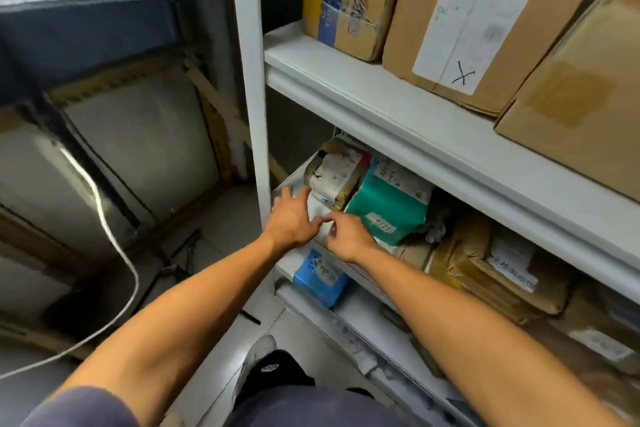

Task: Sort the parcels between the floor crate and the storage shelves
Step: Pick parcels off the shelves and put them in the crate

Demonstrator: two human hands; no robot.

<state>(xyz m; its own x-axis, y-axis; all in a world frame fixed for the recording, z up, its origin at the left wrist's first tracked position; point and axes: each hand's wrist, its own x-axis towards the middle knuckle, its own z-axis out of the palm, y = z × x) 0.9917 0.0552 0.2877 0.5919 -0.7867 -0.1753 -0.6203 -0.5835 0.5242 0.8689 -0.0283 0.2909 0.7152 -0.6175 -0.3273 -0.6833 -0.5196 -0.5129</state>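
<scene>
A small white parcel (317, 210) lies at the left end of the middle shelf (381, 111). My left hand (292, 217) rests on it with fingers stretched forward. My right hand (348, 234) comes in from the right, and its curled fingers pinch the parcel's near edge. Just behind sit a brown taped parcel (334, 172) with a white label and a green parcel (386, 206) with a numbered sticker. On the shelf below lies a blue parcel (320, 281). The floor crate is out of view.
Several cardboard boxes (478, 17) stand on the upper shelf. A brown wrapped parcel (485, 274) lies to the right of my hands. The white shelf post (252, 97) rises just left of my left hand. A white cable (114, 236) hangs at left above the tiled floor.
</scene>
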